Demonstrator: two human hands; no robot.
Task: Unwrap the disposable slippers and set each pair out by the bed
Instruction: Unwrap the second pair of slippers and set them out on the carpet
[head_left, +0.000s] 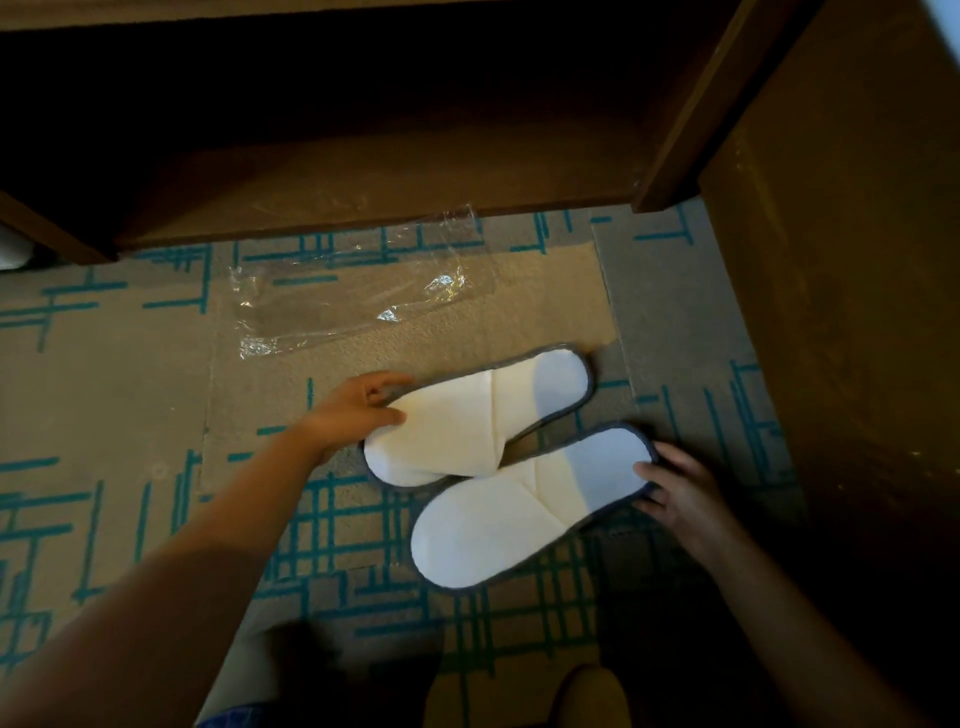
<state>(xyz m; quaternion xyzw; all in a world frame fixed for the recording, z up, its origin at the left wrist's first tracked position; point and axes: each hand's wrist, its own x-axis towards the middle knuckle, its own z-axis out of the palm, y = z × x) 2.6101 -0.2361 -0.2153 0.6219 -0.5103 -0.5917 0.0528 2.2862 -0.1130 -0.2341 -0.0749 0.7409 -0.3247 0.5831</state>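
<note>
While both hands are down at floor level, two white slippers with dark grey edging lie flat on the carpet (104, 395), which is tan with teal line patterns. They sit side by side and slanted, toes pointing lower left and heels upper right.

The farther slipper (467, 421) has its toe end under the left hand (358, 408). The fingers (387, 384) curl over the far edge of the toe and the thumb presses on top, so it looks like a loose pinch on the fabric rather than a tight fist.

The nearer slipper (524, 512) lies just beside the first one, its upper edge touching or slightly tucked under it around the middle. The right hand (680, 488) is at its heel end with fingers spread and bent over the grey rim, tips resting on the white insole. It's touching for sure, but whether it's actually clamping the heel or just resting there, I can't tell.

Beyond the slippers, a bit apart from them, an empty clear plastic wrapper (343, 291) lies crinkled and flat on the carpet, its far end reaching up to the dark wooden furniture (363, 182) along the top. Another brown wooden panel (841, 260) stands at the right side.
</note>
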